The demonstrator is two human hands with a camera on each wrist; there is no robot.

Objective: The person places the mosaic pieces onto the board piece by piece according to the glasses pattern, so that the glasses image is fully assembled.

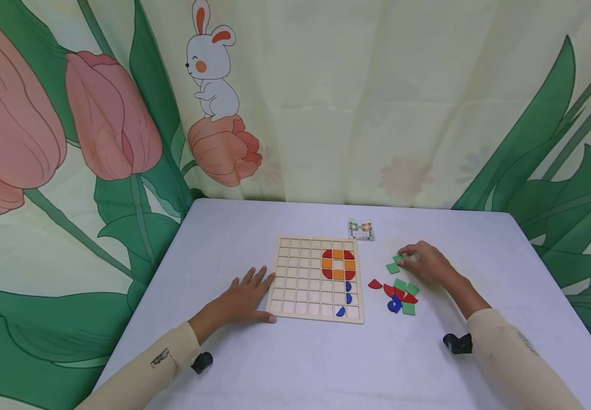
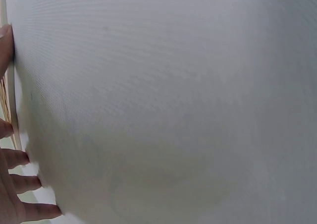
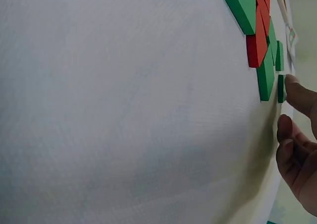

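A wooden grid board lies on the table, with red and orange pieces forming a ring at its right and several blue semicircles below. My left hand rests flat with fingers spread at the board's left edge; in the left wrist view its fingertips show beside the edge. To the right of the board, my right hand has its thumb and curled fingers at a green square tile, pinching it close over the table. Another green square lies right beside it.
A loose pile of red pieces, green squares and blue pieces lies between the board and my right forearm. A small pattern card sits behind the board's far right corner. A printed curtain hangs behind the white table.
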